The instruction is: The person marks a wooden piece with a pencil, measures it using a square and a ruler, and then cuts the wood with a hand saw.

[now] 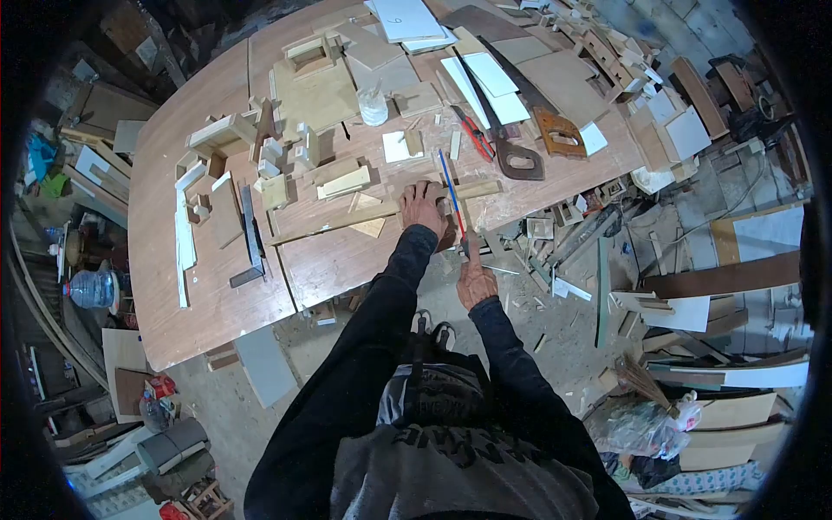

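Observation:
My left hand [422,205] presses down with curled fingers on a long, thin wooden strip [338,222], holding it near the table's front edge. My right hand [477,282] is closed round the handle of a narrow blue-and-red saw [452,192], seen almost edge-on from above. The saw crosses over the strip just right of my left hand. Whether its teeth have entered the wood is too small to tell. A dark block [447,234] shows beside my left hand. Near the strip lie a pale wooden block [344,182] and a small white piece [403,147].
The wooden table [208,303] bears two handsaws, one with a dark handle [520,162] and one with a brown handle [559,134]. Red pliers [475,134], a plastic cup [373,106] and a try square [251,234] lie there too. Offcuts [563,225] litter the floor at right.

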